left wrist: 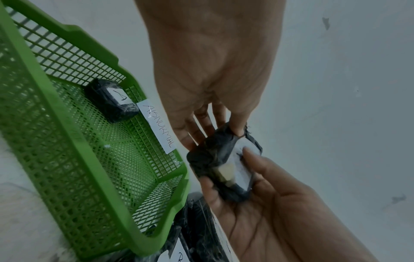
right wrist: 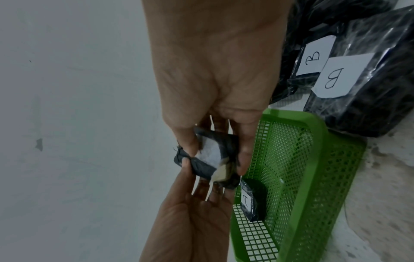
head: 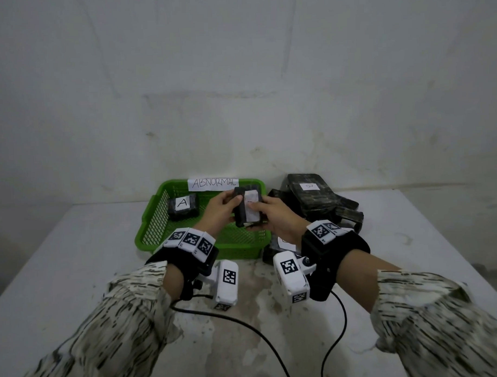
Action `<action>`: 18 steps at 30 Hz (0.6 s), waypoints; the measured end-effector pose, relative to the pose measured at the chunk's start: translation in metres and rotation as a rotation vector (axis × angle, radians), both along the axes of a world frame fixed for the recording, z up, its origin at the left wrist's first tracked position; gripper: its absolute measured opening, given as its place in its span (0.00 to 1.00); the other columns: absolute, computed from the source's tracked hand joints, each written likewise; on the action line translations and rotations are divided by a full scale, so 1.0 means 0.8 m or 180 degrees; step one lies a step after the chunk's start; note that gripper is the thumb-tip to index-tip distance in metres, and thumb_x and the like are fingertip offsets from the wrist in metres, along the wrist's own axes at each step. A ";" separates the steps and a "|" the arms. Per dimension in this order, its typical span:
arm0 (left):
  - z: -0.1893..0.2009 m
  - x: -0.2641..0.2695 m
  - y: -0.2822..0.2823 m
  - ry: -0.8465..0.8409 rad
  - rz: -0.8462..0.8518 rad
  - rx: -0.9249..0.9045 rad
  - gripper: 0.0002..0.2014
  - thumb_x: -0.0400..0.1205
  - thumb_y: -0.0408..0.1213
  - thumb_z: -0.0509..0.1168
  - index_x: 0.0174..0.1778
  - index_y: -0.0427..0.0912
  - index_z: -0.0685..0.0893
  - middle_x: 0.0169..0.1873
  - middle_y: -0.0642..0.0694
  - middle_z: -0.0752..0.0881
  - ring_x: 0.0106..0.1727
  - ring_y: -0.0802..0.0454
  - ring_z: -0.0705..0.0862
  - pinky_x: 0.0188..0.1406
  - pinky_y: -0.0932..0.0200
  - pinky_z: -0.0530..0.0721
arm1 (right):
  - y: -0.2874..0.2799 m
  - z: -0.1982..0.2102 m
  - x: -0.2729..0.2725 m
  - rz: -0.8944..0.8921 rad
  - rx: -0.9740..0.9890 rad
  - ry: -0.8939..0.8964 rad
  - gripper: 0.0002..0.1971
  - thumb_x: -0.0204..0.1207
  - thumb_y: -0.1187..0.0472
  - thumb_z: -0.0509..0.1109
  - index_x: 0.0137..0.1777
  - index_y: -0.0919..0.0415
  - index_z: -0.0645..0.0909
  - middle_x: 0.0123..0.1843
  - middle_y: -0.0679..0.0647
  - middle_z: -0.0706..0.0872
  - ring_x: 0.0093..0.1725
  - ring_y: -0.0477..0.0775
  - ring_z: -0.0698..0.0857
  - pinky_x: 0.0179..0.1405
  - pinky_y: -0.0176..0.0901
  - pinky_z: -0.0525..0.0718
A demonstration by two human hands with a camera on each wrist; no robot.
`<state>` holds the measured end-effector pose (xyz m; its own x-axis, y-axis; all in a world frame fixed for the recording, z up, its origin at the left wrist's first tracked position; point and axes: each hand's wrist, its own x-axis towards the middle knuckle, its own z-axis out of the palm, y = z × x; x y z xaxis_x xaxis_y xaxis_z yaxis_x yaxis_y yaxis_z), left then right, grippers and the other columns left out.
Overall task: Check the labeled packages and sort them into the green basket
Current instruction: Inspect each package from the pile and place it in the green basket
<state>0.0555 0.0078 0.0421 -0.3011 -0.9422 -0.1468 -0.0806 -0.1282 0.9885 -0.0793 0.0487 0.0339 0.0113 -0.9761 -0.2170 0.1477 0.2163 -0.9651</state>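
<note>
A small black wrapped package (head: 246, 206) with a white label is held upright over the green basket (head: 147, 223), both hands pinching it. My left hand (head: 231, 208) grips its left side, thumb on the front. My right hand (head: 256, 216) holds the right side, thumb on the label. In the left wrist view a pale patch shows beside the label on the package (left wrist: 221, 163). The writing on the label is hidden by the thumb. Another black package marked A (head: 183, 207) lies in the basket's far left corner. A paper sign reading ABNORMAL (head: 213, 183) is stuck on the far rim.
A pile of black packages (head: 312, 197), some labelled B (right wrist: 358, 79), sits right of the basket against the wall. One more labelled package (head: 286, 245) lies by the basket's near right corner. Two black cables (head: 275, 353) trail over the white table towards me.
</note>
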 end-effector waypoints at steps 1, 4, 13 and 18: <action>0.000 0.001 0.000 0.0041 -0.0015 0.0042 0.19 0.84 0.31 0.60 0.72 0.32 0.73 0.66 0.35 0.80 0.66 0.38 0.80 0.53 0.50 0.82 | -0.001 0.000 0.000 0.0018 -0.0012 0.0003 0.15 0.84 0.63 0.61 0.68 0.64 0.76 0.56 0.59 0.85 0.51 0.58 0.86 0.51 0.54 0.87; 0.001 0.002 0.002 0.0009 -0.0147 0.0029 0.21 0.82 0.31 0.64 0.72 0.36 0.74 0.64 0.38 0.81 0.62 0.42 0.82 0.55 0.50 0.83 | -0.001 0.000 0.000 -0.0047 -0.0068 0.0031 0.16 0.84 0.66 0.61 0.69 0.68 0.75 0.54 0.60 0.85 0.51 0.59 0.86 0.45 0.50 0.89; -0.007 0.004 -0.001 -0.0023 -0.0152 0.0003 0.26 0.79 0.26 0.66 0.75 0.37 0.72 0.64 0.37 0.81 0.63 0.40 0.82 0.61 0.47 0.82 | -0.002 -0.001 -0.002 0.0059 -0.0119 0.0121 0.22 0.77 0.78 0.64 0.71 0.71 0.73 0.64 0.70 0.81 0.57 0.63 0.84 0.44 0.44 0.90; -0.011 0.003 -0.004 -0.0315 -0.0053 -0.0233 0.27 0.78 0.26 0.67 0.75 0.39 0.72 0.64 0.36 0.81 0.66 0.39 0.80 0.67 0.41 0.79 | -0.001 -0.002 0.001 0.0137 -0.0166 0.0157 0.24 0.74 0.81 0.65 0.71 0.72 0.72 0.67 0.71 0.81 0.57 0.64 0.84 0.47 0.42 0.89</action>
<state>0.0582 0.0049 0.0333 -0.3043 -0.9465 -0.1075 -0.1798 -0.0538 0.9822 -0.0786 0.0481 0.0323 0.0440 -0.9850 -0.1671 0.0913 0.1705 -0.9811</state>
